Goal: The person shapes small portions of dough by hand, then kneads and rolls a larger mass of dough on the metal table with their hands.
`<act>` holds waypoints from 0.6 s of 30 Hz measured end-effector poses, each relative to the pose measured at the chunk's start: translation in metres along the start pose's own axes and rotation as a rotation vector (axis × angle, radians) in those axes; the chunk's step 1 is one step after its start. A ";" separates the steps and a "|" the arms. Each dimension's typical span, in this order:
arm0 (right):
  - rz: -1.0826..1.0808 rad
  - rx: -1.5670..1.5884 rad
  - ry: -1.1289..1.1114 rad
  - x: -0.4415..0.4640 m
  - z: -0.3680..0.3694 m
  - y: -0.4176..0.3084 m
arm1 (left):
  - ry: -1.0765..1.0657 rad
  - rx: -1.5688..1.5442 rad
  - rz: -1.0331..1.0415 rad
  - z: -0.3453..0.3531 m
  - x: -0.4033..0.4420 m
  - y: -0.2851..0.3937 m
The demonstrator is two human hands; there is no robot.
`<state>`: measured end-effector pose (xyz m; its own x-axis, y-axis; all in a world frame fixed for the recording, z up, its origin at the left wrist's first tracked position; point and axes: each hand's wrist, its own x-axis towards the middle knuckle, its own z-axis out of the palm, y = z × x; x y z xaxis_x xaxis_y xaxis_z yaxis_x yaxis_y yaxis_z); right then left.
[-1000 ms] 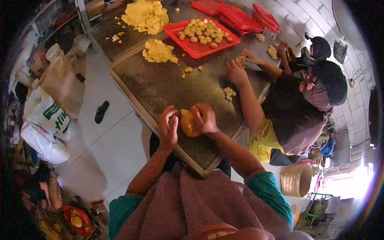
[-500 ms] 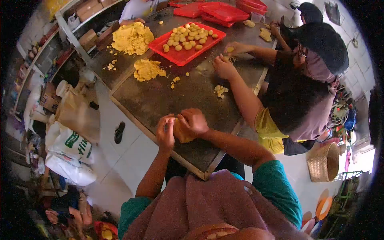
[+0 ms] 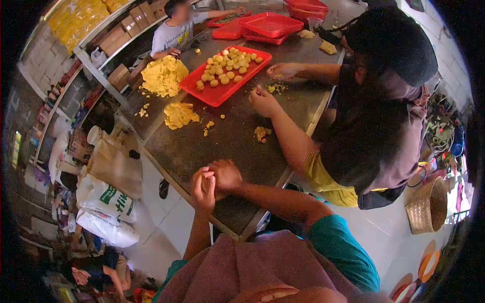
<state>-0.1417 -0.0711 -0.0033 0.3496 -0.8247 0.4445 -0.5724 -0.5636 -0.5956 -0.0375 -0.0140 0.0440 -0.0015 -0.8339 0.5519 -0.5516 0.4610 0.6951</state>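
Dough (image 3: 220, 195) is near the close corner of the table (image 3: 235, 151) in the head view, mostly hidden by the person's two hands. The left hand (image 3: 203, 189) stands upright at its left side, with the fingers raised, slightly bent and close to each other. The right hand (image 3: 226, 175) covers it from above and is a little blurred. How firmly the grip of each hand presses, one cannot tell, because the fingers hide the contact.

Farther on the table, small lumps (image 3: 262, 133) lie in a loose group. To the left of them are some crumbs (image 3: 207, 128), and beside these a small heap (image 3: 180, 115) of yellow dough. A large heap (image 3: 164, 76) lies behind it. Just right of the large heap, a red tray (image 3: 216, 101) carries many round balls (image 3: 227, 79), which are gathered on it, many of them touching. Behind this tray, more red trays (image 3: 270, 25) are stacked unevenly.

At the right side, a co-worker in a dark cap (image 3: 396, 45) leans over the table. The near hand (image 3: 263, 102) of this co-worker is bent, and the far hand (image 3: 284, 71) is beside the red tray, with yellow bits (image 3: 277, 88) between the two. Across the table, a person in a white shirt (image 3: 172, 38) has one hand (image 3: 174, 52) by the large heap and the other arm stretched to the trays. A woven basket (image 3: 427, 207) is on the floor at the right.
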 end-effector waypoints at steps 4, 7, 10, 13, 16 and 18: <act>-0.005 0.042 -0.038 0.009 -0.021 -0.009 | 0.126 -0.213 -0.155 -0.012 -0.013 -0.019; -0.010 0.012 0.003 0.003 -0.011 -0.008 | 0.150 -0.081 -0.107 -0.022 0.003 -0.025; -0.042 0.082 -0.047 0.005 -0.026 -0.018 | 0.048 0.157 0.123 -0.035 0.036 -0.017; -0.190 0.043 -0.006 0.006 -0.039 -0.016 | -0.039 -0.153 0.000 -0.029 0.074 -0.056; -0.212 0.000 -0.087 0.005 -0.041 -0.020 | -0.135 -0.272 -0.322 -0.011 0.129 -0.091; -0.118 -0.013 -0.225 0.010 -0.038 -0.020 | -0.214 -0.340 -0.428 0.006 0.166 -0.100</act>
<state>-0.1550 -0.0669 0.0385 0.5700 -0.7438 0.3492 -0.5269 -0.6570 -0.5392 0.0126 -0.2004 0.0639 -0.0252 -0.9937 0.1094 -0.2418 0.1122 0.9638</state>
